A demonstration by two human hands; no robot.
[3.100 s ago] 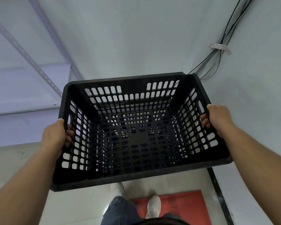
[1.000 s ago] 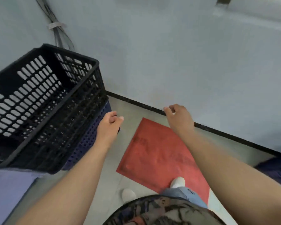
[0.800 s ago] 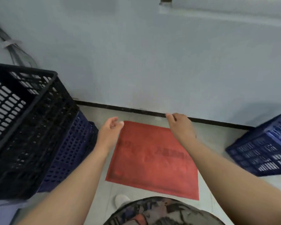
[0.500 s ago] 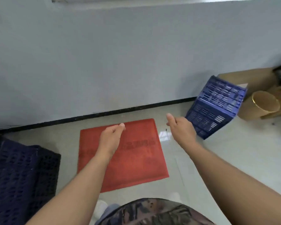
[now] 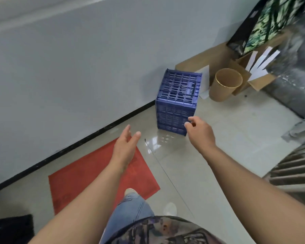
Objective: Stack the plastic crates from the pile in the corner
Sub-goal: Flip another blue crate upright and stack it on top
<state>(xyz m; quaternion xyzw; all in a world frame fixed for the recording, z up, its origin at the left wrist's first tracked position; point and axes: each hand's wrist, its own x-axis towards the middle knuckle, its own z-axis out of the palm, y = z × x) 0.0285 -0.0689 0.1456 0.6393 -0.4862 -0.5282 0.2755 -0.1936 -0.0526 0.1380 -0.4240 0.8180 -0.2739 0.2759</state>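
A pale grey wall [image 5: 77,67] fills the upper left; glossy tiled floor [image 5: 227,138] below carries a red mat [image 5: 95,176]; cardboard [image 5: 201,59] upper right.

A red mat [image 5: 102,175] lies flat on the pale tiled floor [image 5: 224,138], under the left of the two hands and close to the black skirting of the grey wall [image 5: 77,67]. Beyond the right one, well apart from it, a round tan bin [image 5: 224,85] with a gold rim stands upright against flattened cardboard [image 5: 201,61] — white paper strips [image 5: 259,62] poke from an open box just beside it.
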